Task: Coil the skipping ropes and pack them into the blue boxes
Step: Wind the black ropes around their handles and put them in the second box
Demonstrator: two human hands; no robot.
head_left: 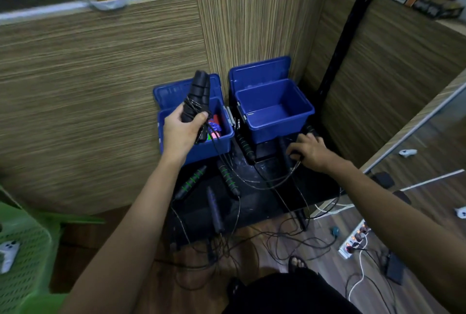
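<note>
Left hand — fingers gripping coiled black skipping rope, centre frame; lower squarely into left blue plastic box — right hand fingers curled on loose black handle.

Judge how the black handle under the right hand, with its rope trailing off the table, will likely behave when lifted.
The black handle under the right hand looks rigid and probably lifts as one piece. Its thin rope sags in loose loops, so it will likely trail limply. That rope crosses others near the green-banded handles, so it may snag and drag them.
</note>
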